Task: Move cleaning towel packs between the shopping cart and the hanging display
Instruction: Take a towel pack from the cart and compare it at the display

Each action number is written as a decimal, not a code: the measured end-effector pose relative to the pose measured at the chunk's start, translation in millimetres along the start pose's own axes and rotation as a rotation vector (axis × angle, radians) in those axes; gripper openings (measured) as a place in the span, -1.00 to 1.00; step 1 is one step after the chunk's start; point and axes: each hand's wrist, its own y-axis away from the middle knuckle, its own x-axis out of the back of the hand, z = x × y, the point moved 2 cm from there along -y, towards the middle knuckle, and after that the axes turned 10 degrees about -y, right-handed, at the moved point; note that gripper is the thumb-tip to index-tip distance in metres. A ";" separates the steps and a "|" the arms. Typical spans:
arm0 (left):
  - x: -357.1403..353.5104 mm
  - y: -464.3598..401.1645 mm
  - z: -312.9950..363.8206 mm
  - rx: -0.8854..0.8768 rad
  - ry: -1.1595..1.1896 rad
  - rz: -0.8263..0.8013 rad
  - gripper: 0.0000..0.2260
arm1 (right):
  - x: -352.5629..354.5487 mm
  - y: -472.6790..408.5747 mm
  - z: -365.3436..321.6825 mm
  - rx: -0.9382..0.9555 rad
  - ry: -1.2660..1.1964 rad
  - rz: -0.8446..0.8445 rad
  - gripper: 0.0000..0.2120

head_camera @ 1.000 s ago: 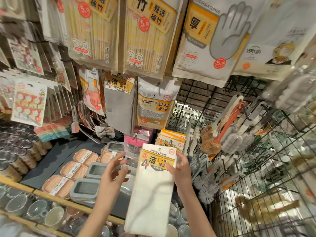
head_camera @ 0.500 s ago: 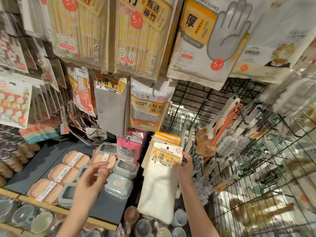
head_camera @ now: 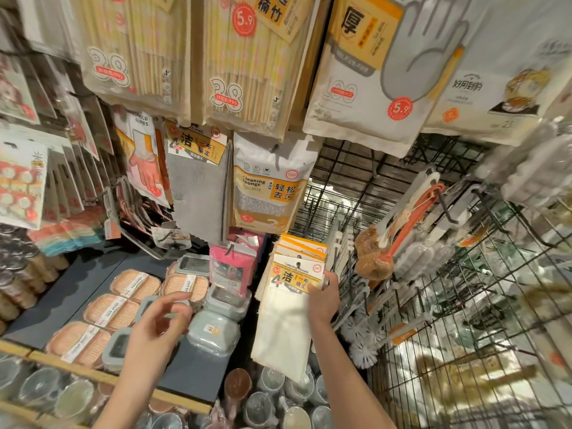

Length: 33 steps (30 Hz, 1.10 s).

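Observation:
A white cleaning towel pack [head_camera: 284, 323] with an orange header card hangs at the front of a stack of like packs [head_camera: 305, 246] on a hook of the wire display. My right hand [head_camera: 323, 300] holds this front pack at the right edge of its card, thumb on the front. My left hand [head_camera: 154, 332] hovers to the left over the shelf, fingers loosely spread, holding nothing. A grey towel pack [head_camera: 198, 187] hangs higher up on the left. No shopping cart is in view.
Grey lidded boxes [head_camera: 213, 332] and ribbed orange boxes [head_camera: 123, 305] lie on the dark shelf below my left hand. Brushes [head_camera: 390, 239] hang on the wire grid [head_camera: 464, 305] at the right. Cups [head_camera: 272, 397] stand below. Chopstick and glove packs [head_camera: 365, 72] hang overhead.
The towel pack went from both hands up to the hook at the front of the stack. My left hand let go and drew back left; my right hand followed the pack.

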 end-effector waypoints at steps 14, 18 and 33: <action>9.1 -2.2 -3.0 -0.019 -0.030 -0.033 -0.81 | -25.6 -29.0 -1.1 0.056 0.079 0.065 -0.66; 15.5 -3.0 -1.9 -0.030 -0.022 -0.036 -0.73 | -19.7 -30.7 -2.0 0.065 0.075 0.020 -0.63; 26.2 28.7 25.1 -0.153 -0.098 0.042 -0.77 | 13.7 31.0 -64.9 0.228 0.100 -0.485 -0.45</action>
